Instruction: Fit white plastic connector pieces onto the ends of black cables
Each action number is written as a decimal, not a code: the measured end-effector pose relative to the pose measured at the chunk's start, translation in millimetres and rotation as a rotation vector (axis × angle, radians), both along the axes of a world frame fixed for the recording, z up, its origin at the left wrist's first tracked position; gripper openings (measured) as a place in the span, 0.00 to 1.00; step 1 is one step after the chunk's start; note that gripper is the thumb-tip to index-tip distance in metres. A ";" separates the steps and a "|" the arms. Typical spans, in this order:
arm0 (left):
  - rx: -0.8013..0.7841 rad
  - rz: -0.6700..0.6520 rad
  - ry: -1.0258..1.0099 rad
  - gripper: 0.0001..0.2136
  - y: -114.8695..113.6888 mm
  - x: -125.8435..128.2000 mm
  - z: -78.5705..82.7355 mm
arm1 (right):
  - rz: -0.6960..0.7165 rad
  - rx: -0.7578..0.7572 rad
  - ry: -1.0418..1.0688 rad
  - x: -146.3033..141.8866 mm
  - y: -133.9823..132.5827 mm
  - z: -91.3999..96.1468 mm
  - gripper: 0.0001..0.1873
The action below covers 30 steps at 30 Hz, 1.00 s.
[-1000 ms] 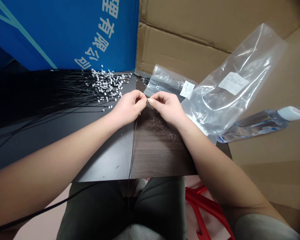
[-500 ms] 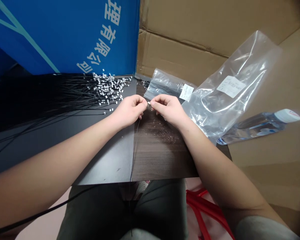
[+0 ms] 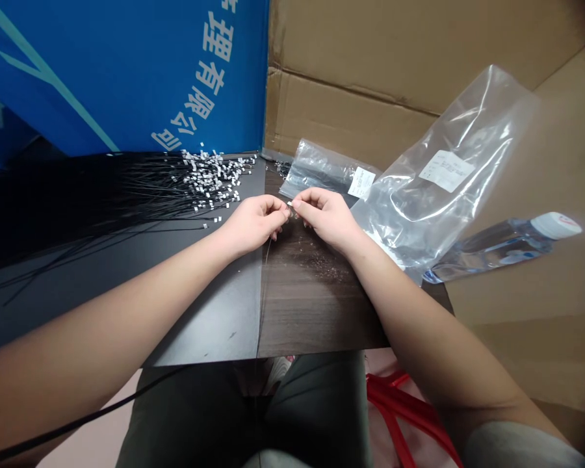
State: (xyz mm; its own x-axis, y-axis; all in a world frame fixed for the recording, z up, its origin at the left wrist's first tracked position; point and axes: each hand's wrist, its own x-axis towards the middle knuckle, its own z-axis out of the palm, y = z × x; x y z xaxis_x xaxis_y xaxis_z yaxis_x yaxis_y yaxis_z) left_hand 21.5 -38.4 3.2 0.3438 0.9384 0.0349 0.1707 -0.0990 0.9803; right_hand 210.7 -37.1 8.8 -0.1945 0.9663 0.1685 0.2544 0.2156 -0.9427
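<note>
Over the dark wood-grain tabletop, my two hands meet fingertip to fingertip. My left hand (image 3: 259,222) pinches a thin black wire (image 3: 267,252), which hangs down past the table's front edge. Between thumb and forefinger, my right hand (image 3: 324,214) grips a tiny white connector (image 3: 289,204) at the wire's end. Fingertips hide most of that joint. To the left lies a large bundle of black wires (image 3: 141,179) with small white connectors (image 3: 209,175) on their ends.
Behind my hands is a clear bag of dark wires (image 3: 316,170) with a label. A large clear plastic bag (image 3: 433,201) and a water bottle (image 3: 504,244) lie to the right. Tiny scraps (image 3: 326,263) dot the tabletop. A blue panel (image 3: 127,71) and cardboard (image 3: 351,52) stand behind.
The whole view has shifted slightly. My hands keep their pinch at nearly the same spot, with the fingertips a little differently set around the white connector.
</note>
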 end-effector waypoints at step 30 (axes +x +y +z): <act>0.036 0.114 0.044 0.03 -1.2 0.3 2.9 | -0.017 0.053 -0.135 -0.2 -4.0 6.1 0.05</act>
State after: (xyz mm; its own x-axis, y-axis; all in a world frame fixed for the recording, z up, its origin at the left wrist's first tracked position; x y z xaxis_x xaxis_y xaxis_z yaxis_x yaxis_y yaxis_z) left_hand 21.8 -39.6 6.1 0.2372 0.9698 0.0565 0.2254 -0.1115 0.9679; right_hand 210.5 -41.1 14.9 -0.2025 0.9602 0.1924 0.3825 0.2584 -0.8871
